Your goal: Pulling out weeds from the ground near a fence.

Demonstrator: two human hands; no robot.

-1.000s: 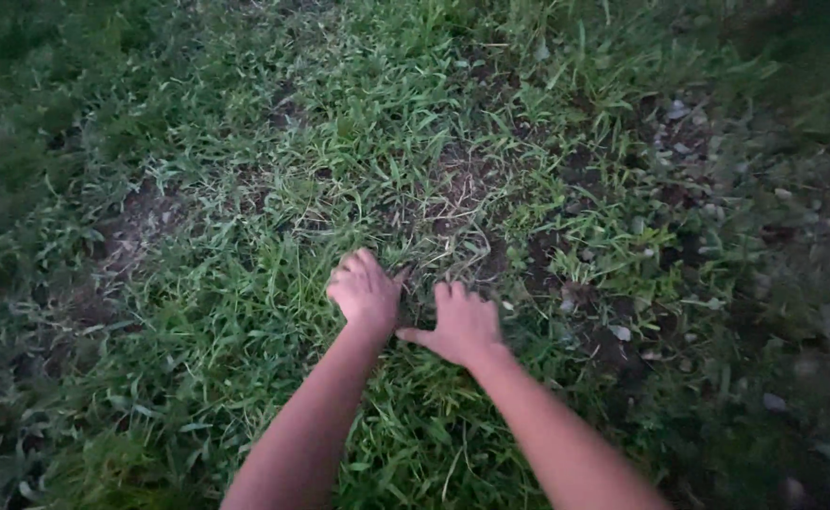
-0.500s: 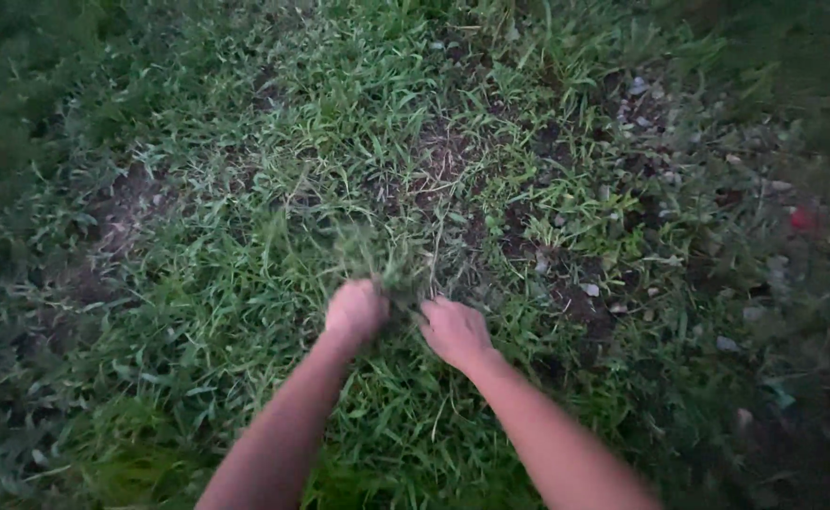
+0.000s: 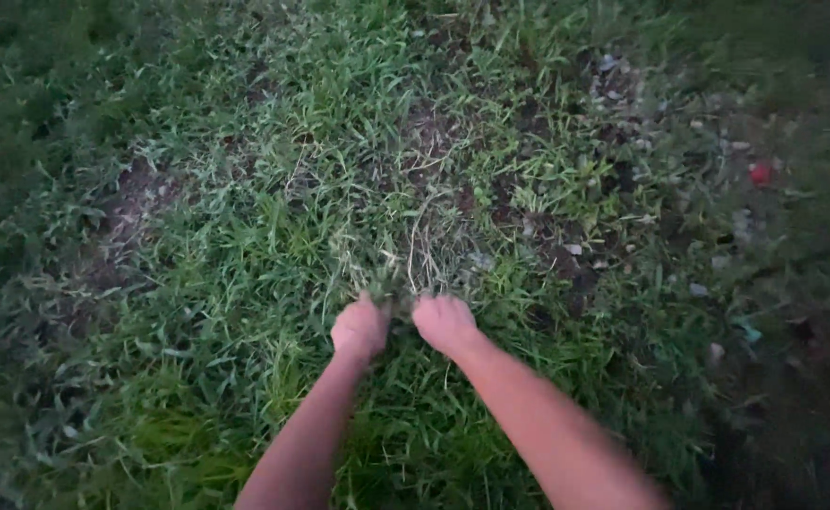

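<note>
Gripping a tuft of grass (image 3: 398,269) from both sides, my left hand (image 3: 359,329) and right hand (image 3: 445,323) are balled into fists, knuckles nearly touching, the blades fanning out just beyond them. Bare soil (image 3: 136,203) shows well off to the left of the grip, small stones (image 3: 573,249) lie to the right. My worry: thin blades could snap above the roots, or slip through my fingers.
</note>
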